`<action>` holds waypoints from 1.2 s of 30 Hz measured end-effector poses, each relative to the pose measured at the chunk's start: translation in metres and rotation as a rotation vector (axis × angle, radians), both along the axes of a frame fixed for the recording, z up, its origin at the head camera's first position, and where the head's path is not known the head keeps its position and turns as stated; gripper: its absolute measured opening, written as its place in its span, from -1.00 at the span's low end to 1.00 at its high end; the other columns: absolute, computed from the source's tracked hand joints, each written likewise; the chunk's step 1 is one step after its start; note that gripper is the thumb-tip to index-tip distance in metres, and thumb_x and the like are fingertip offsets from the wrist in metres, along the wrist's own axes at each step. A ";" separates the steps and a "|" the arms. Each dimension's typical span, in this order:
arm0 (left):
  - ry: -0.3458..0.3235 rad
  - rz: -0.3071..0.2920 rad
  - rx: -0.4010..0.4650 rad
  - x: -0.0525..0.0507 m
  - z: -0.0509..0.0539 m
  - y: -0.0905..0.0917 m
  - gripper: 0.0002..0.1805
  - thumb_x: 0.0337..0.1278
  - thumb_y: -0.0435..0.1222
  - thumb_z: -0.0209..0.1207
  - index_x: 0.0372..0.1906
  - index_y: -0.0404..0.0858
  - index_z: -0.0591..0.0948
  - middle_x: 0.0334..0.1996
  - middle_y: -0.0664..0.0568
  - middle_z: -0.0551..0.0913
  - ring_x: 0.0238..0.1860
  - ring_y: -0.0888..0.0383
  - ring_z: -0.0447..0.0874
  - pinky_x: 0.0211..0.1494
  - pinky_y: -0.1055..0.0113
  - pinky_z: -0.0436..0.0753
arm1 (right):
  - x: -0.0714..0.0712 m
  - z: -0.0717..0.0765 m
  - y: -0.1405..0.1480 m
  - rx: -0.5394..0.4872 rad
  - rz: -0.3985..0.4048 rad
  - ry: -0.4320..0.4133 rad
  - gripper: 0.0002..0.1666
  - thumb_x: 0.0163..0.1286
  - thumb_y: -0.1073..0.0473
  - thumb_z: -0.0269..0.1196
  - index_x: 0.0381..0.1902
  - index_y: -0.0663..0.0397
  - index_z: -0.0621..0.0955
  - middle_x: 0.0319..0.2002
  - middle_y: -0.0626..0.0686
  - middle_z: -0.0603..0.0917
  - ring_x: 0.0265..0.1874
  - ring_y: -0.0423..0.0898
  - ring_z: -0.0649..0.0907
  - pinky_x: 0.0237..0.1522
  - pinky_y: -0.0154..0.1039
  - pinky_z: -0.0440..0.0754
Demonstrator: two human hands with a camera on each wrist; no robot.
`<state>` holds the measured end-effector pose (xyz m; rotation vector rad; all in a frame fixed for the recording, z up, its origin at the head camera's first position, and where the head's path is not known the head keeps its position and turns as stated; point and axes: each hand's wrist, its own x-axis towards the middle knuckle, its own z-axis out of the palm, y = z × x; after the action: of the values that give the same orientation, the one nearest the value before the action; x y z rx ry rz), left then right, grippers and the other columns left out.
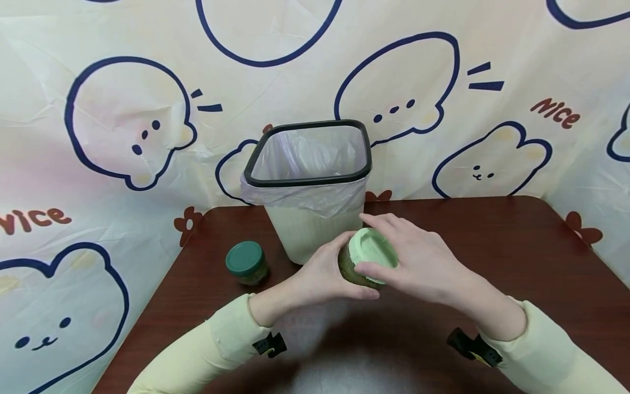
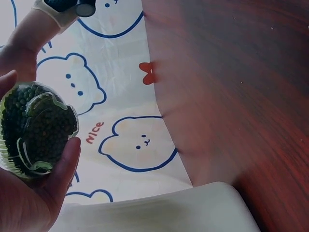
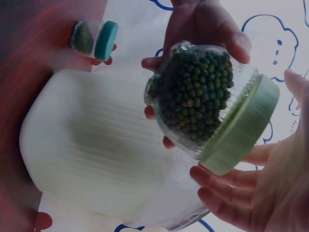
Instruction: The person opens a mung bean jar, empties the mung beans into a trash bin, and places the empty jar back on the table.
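Note:
My left hand (image 1: pixel 317 276) grips a clear jar of green beans (image 3: pixel 195 92), its fingers and thumb around the glass body. The jar is tilted, with its pale green lid (image 1: pixel 374 249) on and facing my right hand. My right hand (image 1: pixel 425 262) is spread around the lid. In the right wrist view its fingers (image 3: pixel 231 181) lie at the lid's lower edge, and the thumb stands a little off the rim. The jar's moulded base and the dark beans face the camera in the left wrist view.
A second, smaller jar with a dark green lid (image 1: pixel 245 258) stands on the brown table (image 1: pixel 467 235) at the left. Behind my hands is a whitish bin (image 1: pixel 295 230) with a black rim and a thin plastic liner. Cartoon-printed sheeting (image 1: pixel 295 93) hangs behind and beside the table.

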<state>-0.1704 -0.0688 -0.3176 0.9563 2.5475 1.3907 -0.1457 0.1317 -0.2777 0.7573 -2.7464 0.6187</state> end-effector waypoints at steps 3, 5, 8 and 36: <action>0.002 0.009 -0.005 0.000 -0.001 -0.001 -0.04 -0.35 -0.10 0.57 0.30 -0.11 0.36 0.00 0.23 0.53 -0.05 0.25 0.51 -0.02 0.30 0.54 | -0.001 -0.004 -0.003 0.021 -0.018 0.027 -0.15 0.18 -0.48 0.17 0.31 -0.19 0.45 0.03 -0.11 0.52 -0.15 -0.17 0.51 -0.43 -0.17 0.52; 0.008 0.014 -0.008 0.000 -0.001 -0.001 -0.04 -0.35 -0.10 0.57 0.30 -0.12 0.36 0.00 0.22 0.53 -0.05 0.25 0.51 -0.01 0.30 0.54 | -0.001 -0.006 -0.003 0.022 -0.022 0.041 -0.18 0.16 -0.48 0.19 0.26 -0.19 0.49 -0.05 -0.13 0.51 -0.21 -0.20 0.50 -0.48 -0.22 0.48; 0.019 0.018 -0.015 0.000 -0.003 -0.002 -0.03 -0.37 -0.10 0.58 0.30 -0.14 0.37 0.00 0.21 0.53 -0.05 0.26 0.51 0.00 0.30 0.53 | -0.001 -0.007 -0.003 0.007 -0.007 0.042 -0.22 0.15 -0.45 0.23 0.22 -0.19 0.51 -0.10 -0.14 0.49 -0.23 -0.21 0.48 -0.48 -0.24 0.48; -0.004 0.027 -0.011 -0.001 -0.005 -0.007 -0.04 -0.34 -0.10 0.57 0.31 -0.12 0.36 0.00 0.22 0.53 -0.04 0.26 0.51 0.01 0.28 0.53 | -0.003 -0.003 0.008 -0.052 0.132 -0.034 -0.08 0.18 -0.38 0.28 0.44 -0.30 0.28 0.29 -0.08 0.38 0.10 -0.12 0.45 -0.23 -0.10 0.55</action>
<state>-0.1717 -0.0754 -0.3229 0.9201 2.5722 1.3821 -0.1486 0.1397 -0.2805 0.9302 -2.7159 0.7330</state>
